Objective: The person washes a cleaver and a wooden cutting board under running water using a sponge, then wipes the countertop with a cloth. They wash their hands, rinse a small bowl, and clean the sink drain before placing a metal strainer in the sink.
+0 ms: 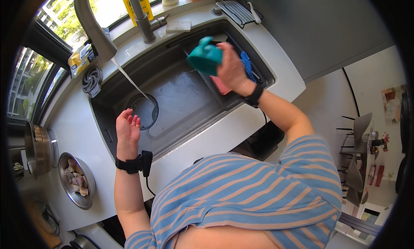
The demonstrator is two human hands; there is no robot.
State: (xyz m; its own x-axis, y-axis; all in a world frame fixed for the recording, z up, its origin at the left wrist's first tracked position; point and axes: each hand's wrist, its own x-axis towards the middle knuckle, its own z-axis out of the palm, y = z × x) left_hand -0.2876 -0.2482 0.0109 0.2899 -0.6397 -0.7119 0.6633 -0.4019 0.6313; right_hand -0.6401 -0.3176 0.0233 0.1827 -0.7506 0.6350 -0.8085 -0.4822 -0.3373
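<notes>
My right hand (231,68) grips a teal item (207,56), probably plastic or rubber, over the right part of the dark sink (181,116). Motion blur hides its exact kind. Below that hand, a pink sponge or cloth (221,85) lies in the narrow right section, with a blue mesh scrubber (246,65) beside it. My left hand (128,128) is above the sink's left front edge, empty, palm up with loosely curled fingers. Water runs from the grey faucet (103,47) in a stream (129,77) onto the round drain (145,113), just beyond my left fingertips.
On the left counter stand a metal colander (87,202) holding raw meat pieces (76,178) and a metal pot (42,150). A grey drain strainer (92,79) and a yellow wipes pack (81,60) sit near the window. A black wire rack (237,11) stands behind the sink's right corner.
</notes>
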